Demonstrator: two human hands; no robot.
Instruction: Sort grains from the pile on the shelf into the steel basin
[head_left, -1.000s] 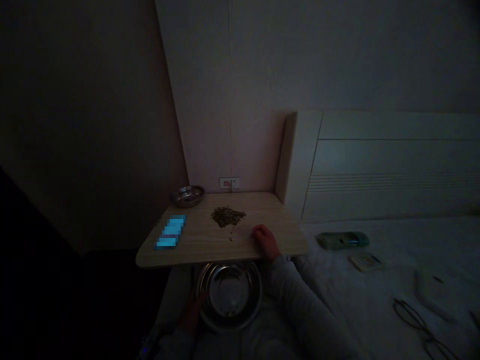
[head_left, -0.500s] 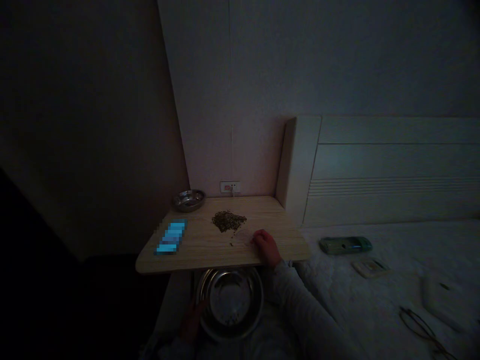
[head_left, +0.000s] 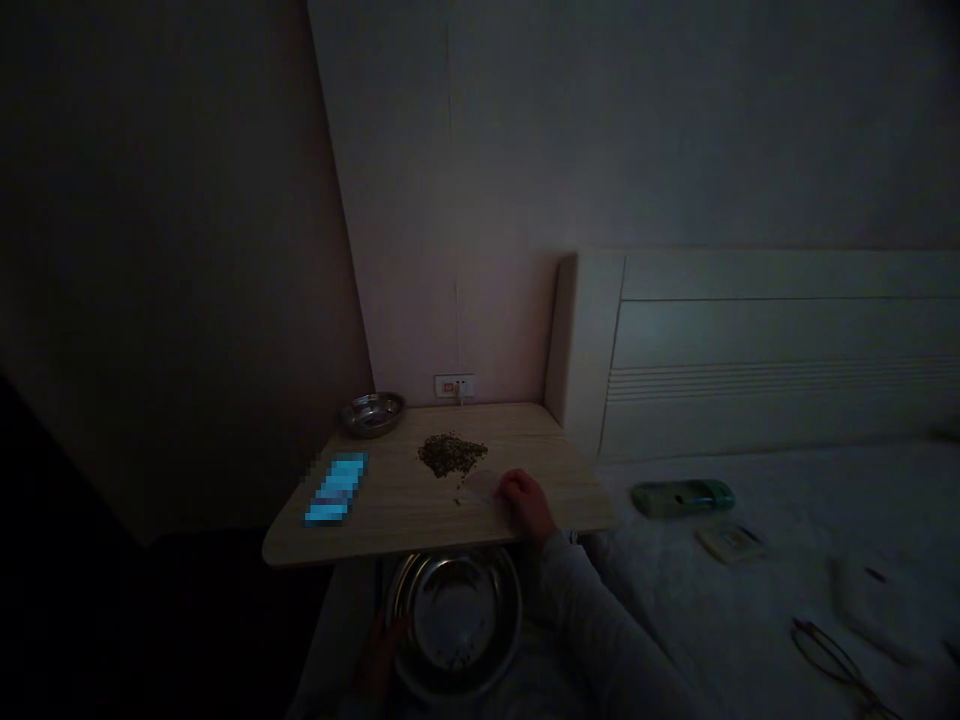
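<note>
The room is dim. My right hand (head_left: 527,502) rests on a light wooden bedside table (head_left: 397,530), fingers curled, just right of a small pile of dark seeds (head_left: 452,454); a few loose seeds lie by my fingertips. What the fingers pinch is too dark to make out. Below the table's front edge my left hand (head_left: 381,648) grips the left rim of a large steel bowl (head_left: 454,618) with a few seeds inside.
A lit phone (head_left: 336,487) lies on the table's left part. A small steel dish (head_left: 371,413) stands at the back left, below a wall socket (head_left: 454,385). On the white bed to the right lie a green case (head_left: 682,496), a small card (head_left: 730,541) and glasses (head_left: 832,655).
The view drifted slightly, so everything sits a little lower in the frame. My right hand stays by the seeds and my left hand keeps the bowl.
</note>
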